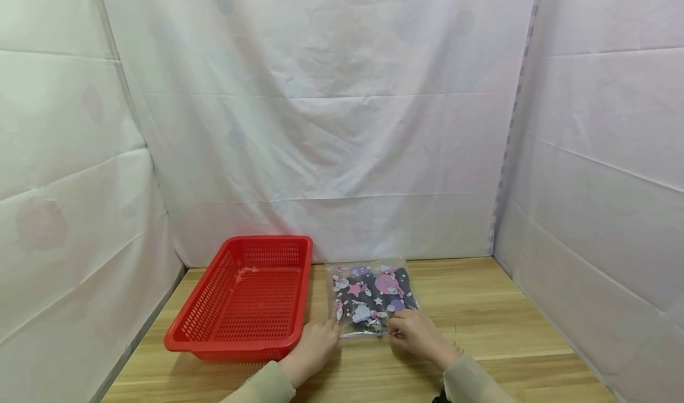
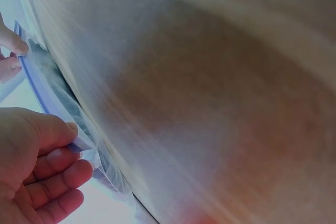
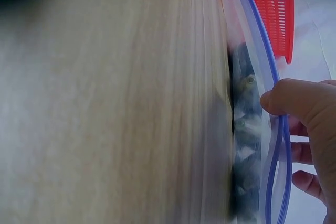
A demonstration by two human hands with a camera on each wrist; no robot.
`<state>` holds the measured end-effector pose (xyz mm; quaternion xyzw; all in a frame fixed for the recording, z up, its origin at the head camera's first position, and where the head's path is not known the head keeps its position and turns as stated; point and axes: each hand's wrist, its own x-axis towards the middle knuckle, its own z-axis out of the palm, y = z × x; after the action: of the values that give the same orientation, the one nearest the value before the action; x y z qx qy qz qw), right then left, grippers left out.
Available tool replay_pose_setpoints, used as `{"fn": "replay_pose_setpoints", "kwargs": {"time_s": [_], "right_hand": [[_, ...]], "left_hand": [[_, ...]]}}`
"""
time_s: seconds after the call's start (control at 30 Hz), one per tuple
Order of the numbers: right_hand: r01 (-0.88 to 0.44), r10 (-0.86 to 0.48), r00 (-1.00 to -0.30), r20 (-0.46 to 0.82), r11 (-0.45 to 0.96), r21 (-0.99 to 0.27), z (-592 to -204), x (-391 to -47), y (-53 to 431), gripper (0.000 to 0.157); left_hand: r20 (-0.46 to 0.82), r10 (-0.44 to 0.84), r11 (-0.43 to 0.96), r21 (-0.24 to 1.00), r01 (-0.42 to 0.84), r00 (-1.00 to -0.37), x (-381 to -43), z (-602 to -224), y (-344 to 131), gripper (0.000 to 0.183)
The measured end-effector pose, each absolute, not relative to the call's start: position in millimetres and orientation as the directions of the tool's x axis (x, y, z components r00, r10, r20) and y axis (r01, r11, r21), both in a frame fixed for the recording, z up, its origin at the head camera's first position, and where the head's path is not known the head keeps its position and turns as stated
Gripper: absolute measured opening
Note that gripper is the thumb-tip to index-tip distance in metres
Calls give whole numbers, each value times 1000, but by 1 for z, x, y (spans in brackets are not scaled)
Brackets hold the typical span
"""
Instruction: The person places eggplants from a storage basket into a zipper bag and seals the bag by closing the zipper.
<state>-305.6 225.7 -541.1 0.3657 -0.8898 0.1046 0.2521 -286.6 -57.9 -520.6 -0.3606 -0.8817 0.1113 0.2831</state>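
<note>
A clear zip bag (image 1: 376, 296) lies on the table with dark contents showing through, covered in pink, white and purple figures and stars. What kind of thing is inside I cannot tell. My left hand (image 1: 316, 343) is at the bag's near left corner. In the left wrist view its thumb and finger pinch the purple-blue zip strip (image 2: 39, 85). My right hand (image 1: 421, 335) pinches the same strip near its right end. Beyond my right thumb (image 3: 283, 98), two blue zip lines (image 3: 278, 171) stand slightly apart in the right wrist view.
A red slotted plastic basket (image 1: 306, 296) stands left of the bag, close to my left hand. White cloth (image 1: 331, 124) hangs behind and along both sides of the wood-grain table (image 1: 497, 320). Something small and black (image 1: 441, 397) shows by my right sleeve.
</note>
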Motion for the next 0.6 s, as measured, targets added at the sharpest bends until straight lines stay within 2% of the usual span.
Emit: {"fn": "replay_pose_setpoints", "kwargs": {"time_s": [0.6], "right_hand": [[-717, -615, -578, 536, 697, 26, -542, -306, 230, 23]], "left_hand": [[398, 710, 705, -414, 576, -581, -287, -520, -58, 9]]}}
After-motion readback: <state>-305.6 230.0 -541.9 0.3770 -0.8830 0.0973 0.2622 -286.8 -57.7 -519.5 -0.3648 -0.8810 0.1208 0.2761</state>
